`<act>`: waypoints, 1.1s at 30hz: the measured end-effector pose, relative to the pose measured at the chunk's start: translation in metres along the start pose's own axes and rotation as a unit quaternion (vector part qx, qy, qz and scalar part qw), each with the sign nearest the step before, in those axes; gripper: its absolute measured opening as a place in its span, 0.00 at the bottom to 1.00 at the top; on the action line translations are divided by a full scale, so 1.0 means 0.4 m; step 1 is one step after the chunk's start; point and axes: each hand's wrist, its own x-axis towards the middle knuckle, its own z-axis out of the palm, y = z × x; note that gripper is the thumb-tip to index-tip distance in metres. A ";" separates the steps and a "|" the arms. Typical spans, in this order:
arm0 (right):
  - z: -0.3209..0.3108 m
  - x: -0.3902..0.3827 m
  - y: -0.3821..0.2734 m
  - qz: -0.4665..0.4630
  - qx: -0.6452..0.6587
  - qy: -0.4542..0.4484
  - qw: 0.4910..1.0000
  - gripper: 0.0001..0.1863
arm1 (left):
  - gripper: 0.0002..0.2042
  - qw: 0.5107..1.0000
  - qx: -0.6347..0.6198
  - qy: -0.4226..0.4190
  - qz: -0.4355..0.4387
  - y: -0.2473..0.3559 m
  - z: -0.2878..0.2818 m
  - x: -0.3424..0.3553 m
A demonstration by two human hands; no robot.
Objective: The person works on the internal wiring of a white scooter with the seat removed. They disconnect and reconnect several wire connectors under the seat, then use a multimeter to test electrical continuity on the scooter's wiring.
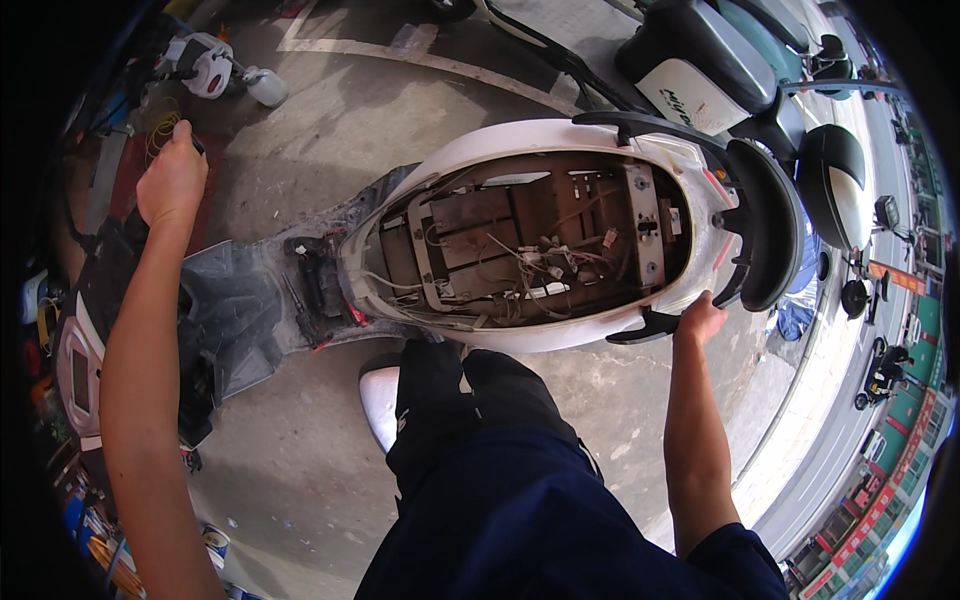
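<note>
A scooter with a white body (480, 140) stands crosswise before me, its front at the left and its seat off. Loose wires and connectors (550, 260) lie in the open brown bay under where a seat sits. My left hand (172, 178) reaches across the front and is closed round a handlebar grip, of which only a dark end (198, 142) shows. At the tail, my right hand (704, 318) is closed on the near side of the black grab rail (645, 328). A black padded backrest (770, 225) rises behind the rail.
Another scooter with a black seat (700, 50) is parked at the far side. A black and white top box (832, 190) is at the right, with a road beyond. A white machine with a cup (200, 68) sits at the far left. My white shoe (380, 400) is beside the scooter.
</note>
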 end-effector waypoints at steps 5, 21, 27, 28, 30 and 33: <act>0.002 0.003 0.005 -0.012 -0.016 0.004 1.000 0.33 | 0.16 1.000 0.007 0.005 0.002 -0.004 0.005 0.002; 0.011 0.012 0.014 -0.013 -0.003 0.012 1.000 0.33 | 0.15 1.000 0.008 -0.002 0.002 0.001 -0.012 0.000; 0.009 0.011 0.007 -0.010 -0.012 0.015 1.000 0.32 | 0.15 1.000 0.004 0.007 0.003 -0.002 -0.008 0.002; 0.008 0.011 0.005 -0.010 -0.014 0.013 1.000 0.32 | 0.15 1.000 0.010 0.003 0.002 -0.001 -0.009 0.002; 0.010 0.011 0.009 -0.014 -0.009 0.021 1.000 0.32 | 0.16 1.000 0.009 -0.001 -0.002 0.002 -0.012 0.002; 0.016 0.022 0.018 -0.015 -0.014 0.017 1.000 0.32 | 0.17 1.000 0.009 -0.004 -0.004 0.002 -0.015 0.004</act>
